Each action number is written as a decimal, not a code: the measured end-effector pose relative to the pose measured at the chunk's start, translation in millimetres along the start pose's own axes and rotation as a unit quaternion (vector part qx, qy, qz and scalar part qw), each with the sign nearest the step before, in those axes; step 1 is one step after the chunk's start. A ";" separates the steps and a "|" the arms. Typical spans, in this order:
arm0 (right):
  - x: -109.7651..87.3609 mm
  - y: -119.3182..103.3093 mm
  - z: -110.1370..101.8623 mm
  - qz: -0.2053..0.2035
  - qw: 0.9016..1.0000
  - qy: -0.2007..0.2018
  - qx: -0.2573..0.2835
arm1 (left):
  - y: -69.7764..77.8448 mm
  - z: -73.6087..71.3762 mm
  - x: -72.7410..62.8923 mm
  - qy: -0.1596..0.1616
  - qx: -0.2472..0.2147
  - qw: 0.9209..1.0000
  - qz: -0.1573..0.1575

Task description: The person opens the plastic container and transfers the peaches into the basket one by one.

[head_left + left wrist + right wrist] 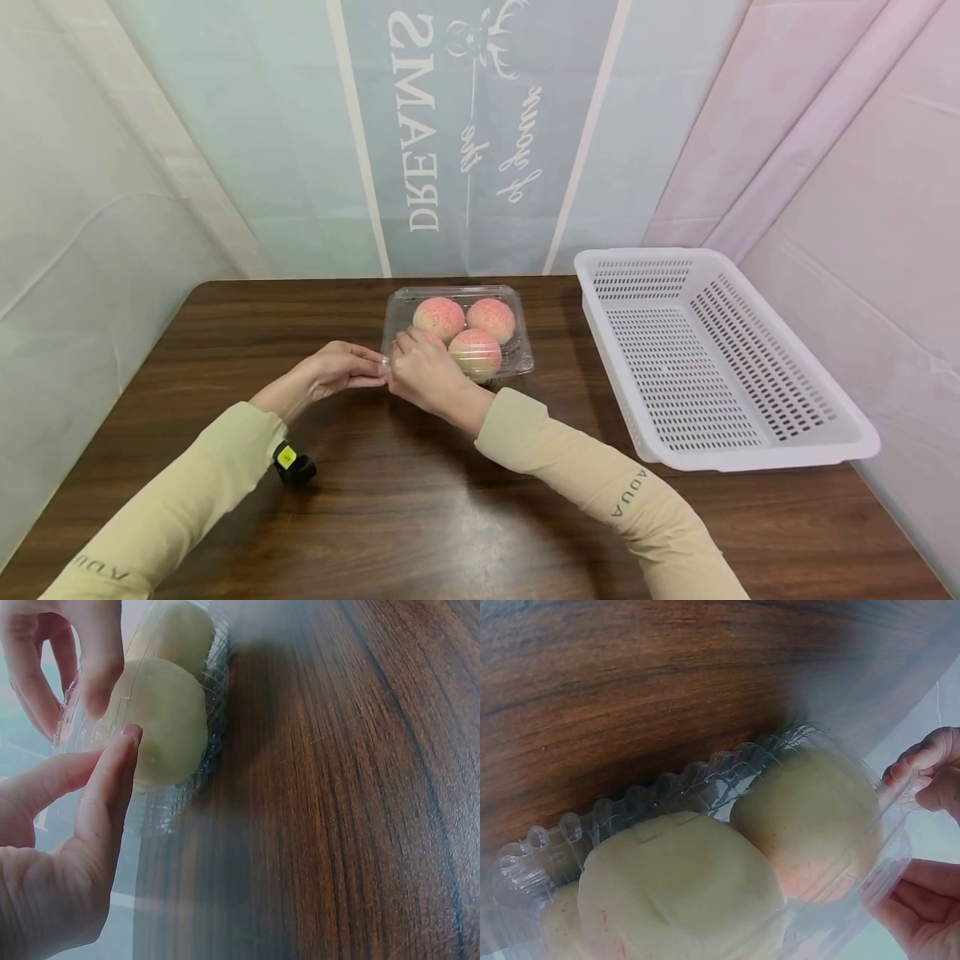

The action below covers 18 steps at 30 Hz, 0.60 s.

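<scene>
A clear plastic clamshell box lies on the table with several pink-and-yellow peaches inside. At its front left corner, my left hand pinches the rim between thumb and fingers. The left wrist view shows this left hand with thumb and fingertip meeting at the edge of the plastic. My right hand reaches across the front of the box and grips the same corner, close beside the left fingertips. It partly covers one peach. In the right wrist view, the peaches show through the clear wall.
To the right stands a white perforated plastic basket. The brown wooden table ends at the back against a printed cloth. Pale curtains hang at both sides. A black strap device with a yellow label is on my left wrist.
</scene>
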State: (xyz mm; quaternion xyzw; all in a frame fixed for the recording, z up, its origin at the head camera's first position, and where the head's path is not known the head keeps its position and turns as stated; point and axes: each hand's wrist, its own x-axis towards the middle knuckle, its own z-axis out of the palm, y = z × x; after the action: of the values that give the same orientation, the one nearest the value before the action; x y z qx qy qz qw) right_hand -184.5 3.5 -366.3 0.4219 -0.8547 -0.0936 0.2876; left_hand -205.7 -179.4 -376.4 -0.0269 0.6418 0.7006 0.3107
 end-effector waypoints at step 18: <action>-0.9 1.3 1.1 0.025 0.998 0.037 0.034 | 0.5 0.5 -2.9 0.001 0.005 1.000 0.004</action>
State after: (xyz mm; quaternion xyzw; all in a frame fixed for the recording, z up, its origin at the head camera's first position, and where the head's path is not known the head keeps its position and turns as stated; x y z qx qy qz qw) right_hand -185.5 5.0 -367.0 0.4135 -0.8561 -0.0418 0.3071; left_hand -203.4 -180.1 -374.6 -0.0232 0.6454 0.6989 0.3072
